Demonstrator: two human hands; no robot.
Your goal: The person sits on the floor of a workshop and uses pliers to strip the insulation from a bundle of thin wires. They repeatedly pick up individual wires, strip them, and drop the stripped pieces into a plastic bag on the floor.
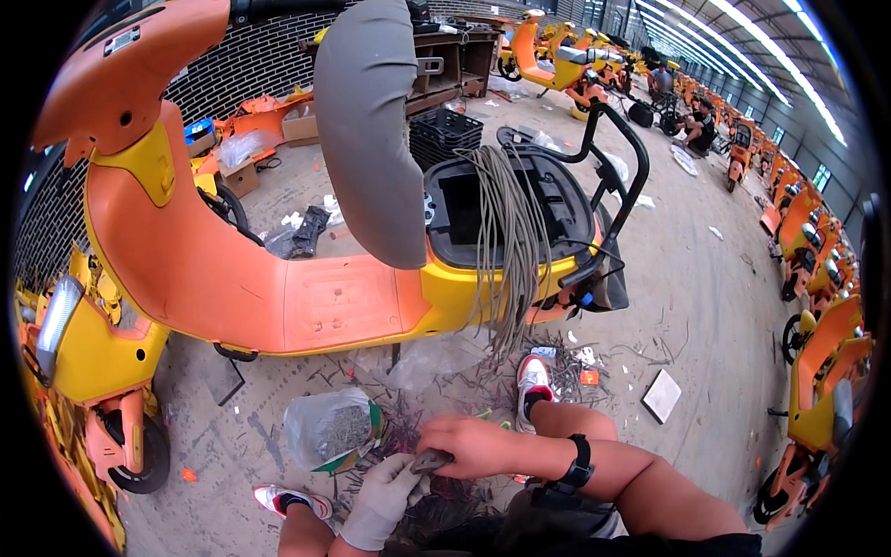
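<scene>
My left hand [379, 497], in a pale work glove, is closed near my lap. My bare right hand [475, 446], with a black watch on its wrist, meets it there with curled fingers. Between them is a small dark grey piece [431, 460], pinched by both hands; its kind is too small to make out. Just left of the hands stands an open plastic bag [311, 429] with many thin grey bits in it. A bundle of long grey cables [515, 232] hangs over the open seat compartment of an orange and yellow scooter [223, 288] in front of me.
The scooter's grey seat [369, 130] is tipped up. Scraps of cable [575, 381] litter the floor around my feet. A white square tile-like piece [662, 396] lies to the right. More scooters [826, 371] line the right side, and another [102, 357] stands at left. People sit far off.
</scene>
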